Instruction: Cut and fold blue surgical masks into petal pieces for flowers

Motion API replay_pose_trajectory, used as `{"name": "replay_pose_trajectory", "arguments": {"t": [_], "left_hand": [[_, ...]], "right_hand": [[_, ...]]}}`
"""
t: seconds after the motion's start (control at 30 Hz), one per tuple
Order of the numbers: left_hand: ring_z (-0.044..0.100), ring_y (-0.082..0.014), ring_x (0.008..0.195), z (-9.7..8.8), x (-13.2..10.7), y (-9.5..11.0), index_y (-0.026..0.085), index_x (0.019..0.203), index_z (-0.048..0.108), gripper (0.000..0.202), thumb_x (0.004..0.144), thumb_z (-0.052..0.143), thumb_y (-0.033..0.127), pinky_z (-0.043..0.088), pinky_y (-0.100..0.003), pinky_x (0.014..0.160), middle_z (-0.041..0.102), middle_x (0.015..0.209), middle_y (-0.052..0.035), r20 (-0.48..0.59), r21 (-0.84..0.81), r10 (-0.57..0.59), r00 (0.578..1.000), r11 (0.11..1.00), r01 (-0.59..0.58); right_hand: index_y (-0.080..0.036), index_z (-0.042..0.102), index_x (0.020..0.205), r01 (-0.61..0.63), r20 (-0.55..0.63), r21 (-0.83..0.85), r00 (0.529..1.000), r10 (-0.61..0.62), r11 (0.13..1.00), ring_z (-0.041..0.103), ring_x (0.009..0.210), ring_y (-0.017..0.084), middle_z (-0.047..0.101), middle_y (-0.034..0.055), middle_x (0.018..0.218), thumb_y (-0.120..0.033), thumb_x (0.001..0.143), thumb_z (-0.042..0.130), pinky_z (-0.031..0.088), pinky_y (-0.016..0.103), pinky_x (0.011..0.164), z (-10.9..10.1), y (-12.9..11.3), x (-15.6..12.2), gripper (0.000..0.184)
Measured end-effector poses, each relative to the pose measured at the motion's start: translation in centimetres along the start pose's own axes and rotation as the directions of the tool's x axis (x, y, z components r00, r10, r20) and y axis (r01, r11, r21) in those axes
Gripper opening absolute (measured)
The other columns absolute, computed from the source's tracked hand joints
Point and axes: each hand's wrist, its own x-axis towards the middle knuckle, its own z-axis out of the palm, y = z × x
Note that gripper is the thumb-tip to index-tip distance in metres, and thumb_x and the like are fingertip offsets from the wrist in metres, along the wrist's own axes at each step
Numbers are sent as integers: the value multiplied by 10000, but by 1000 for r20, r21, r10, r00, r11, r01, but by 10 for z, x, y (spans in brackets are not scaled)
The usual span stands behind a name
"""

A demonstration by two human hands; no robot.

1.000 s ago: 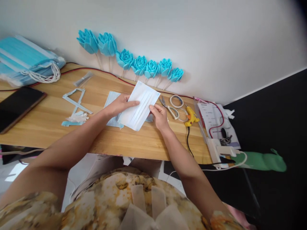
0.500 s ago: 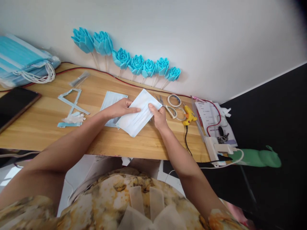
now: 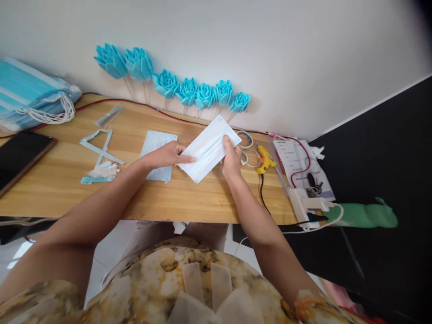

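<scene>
A pale blue face mask (image 3: 208, 150), with no ear loops showing, is held tilted above the table between both hands. My left hand (image 3: 173, 154) pinches its lower left end, thumb on top and fingers behind. My right hand (image 3: 232, 155) grips the right end, its thumb flat on the upper face. Another pale blue mask (image 3: 158, 139) lies flat on the table, partly under my left hand. Behind my right hand the scissors are mostly covered, with a bit of the white handle (image 3: 244, 157) showing.
Blue flowers on sticks (image 3: 189, 91) lean along the wall. A yellow glue gun (image 3: 265, 159) and tape roll (image 3: 245, 139) sit right, near a power strip (image 3: 299, 207). Cut strips (image 3: 103, 150), a phone (image 3: 25, 155) and bagged masks (image 3: 37, 94) are left. A cable (image 3: 158, 110) runs behind.
Both hands have carried the held mask a little up and to the right, uncovering more of the mask on the table and covering most of the scissors. The camera view has shifted slightly.
</scene>
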Motion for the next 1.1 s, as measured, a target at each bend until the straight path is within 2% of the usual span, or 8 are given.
{"name": "replay_pose_trajectory", "arguments": {"t": [0.2, 0.43, 0.6, 0.67, 0.77, 0.87, 0.97, 1.1], "left_hand": [[531, -143, 556, 7, -3, 2, 159, 748, 710, 453, 742, 759, 609, 353, -250, 503, 617, 647, -22, -37, -108, -64, 997, 992, 59], [604, -177, 648, 12, -3, 4, 157, 770, 734, 387, 696, 836, 523, 453, -260, 578, 705, 726, -38, -136, -123, -30, 990, 992, 13], [647, -215, 709, 10, -2, 1, 142, 795, 746, 410, 661, 866, 510, 489, -279, 597, 728, 768, -64, -272, -179, -97, 957, 983, 49], [665, -231, 732, 9, 0, -3, 142, 803, 746, 437, 624, 889, 513, 514, -295, 613, 739, 791, -76, -330, -254, -123, 936, 966, 37], [695, -260, 792, 8, 4, -6, 140, 856, 752, 481, 566, 927, 482, 559, -335, 676, 765, 867, -101, -383, -387, -149, 912, 922, -12], [717, -287, 898, 9, 4, -3, 133, 945, 746, 518, 565, 934, 431, 585, -394, 824, 780, 956, -119, -410, -501, -145, 901, 861, -89], [723, -303, 964, 8, 4, 3, 118, 994, 725, 508, 601, 903, 386, 569, -436, 940, 780, 977, -125, -458, -586, -148, 877, 792, -172], [714, -332, 1041, 3, 7, 1, 118, 1001, 698, 462, 625, 847, 343, 560, -446, 972, 773, 981, -135, -507, -632, -174, 844, 741, -227]], "right_hand": [[-196, 682, 806, -10, 125, -73, 992, 19, 997, 619, 724, 151, 686, 3, 775, -581, 762, 746, 530, 276, 666, 2, 0, -9, 393], [-188, 662, 685, 41, 392, -245, 918, 60, 969, 549, 622, 129, 632, -18, 673, -574, 782, 751, 457, 270, 598, 3, 8, -28, 408], [-208, 649, 662, 232, 368, -292, 923, -115, 928, 559, 620, 137, 614, -15, 621, -536, 933, 576, 466, 277, 653, -8, -15, -7, 431], [-211, 713, 777, 319, 337, -469, 927, -167, 824, 607, 676, 161, 682, 11, 696, -497, 980, 491, 484, 295, 710, -16, -30, 6, 415], [-197, 777, 939, 356, 320, -834, 934, -157, 422, 679, 839, 226, 771, 72, 876, -399, 975, 516, 480, 337, 818, -30, -48, 19, 332], [-195, 781, 1106, 279, 280, -954, 960, -8, 106, 714, 987, 299, 799, 129, 1048, -391, 991, 493, 477, 375, 860, -39, -57, 25, 367], [-193, 748, 1229, 255, 251, -967, 963, 94, -28, 721, 1072, 341, 789, 162, 1139, -425, 1013, 461, 485, 400, 885, -44, -61, 24, 428], [-195, 678, 1363, 249, 233, -963, 961, 147, -100, 719, 1117, 365, 783, 178, 1161, -483, 1009, 470, 497, 422, 898, -48, -63, 21, 502]]}}
